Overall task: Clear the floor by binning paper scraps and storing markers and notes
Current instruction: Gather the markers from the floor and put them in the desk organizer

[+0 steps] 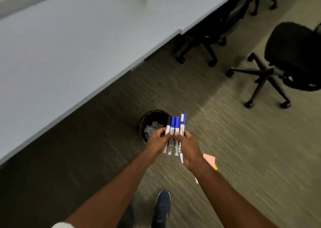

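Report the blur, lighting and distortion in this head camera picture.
Head view: motion blur streaks the striped brown carpet and smears the black swivel office chair; the bundle of blue-capped whiteboard markers stays fairly sharp. A darker shadow band lies on the carpet along the long pale grey desk. The desk edge looks slightly bowed by the wide lens.
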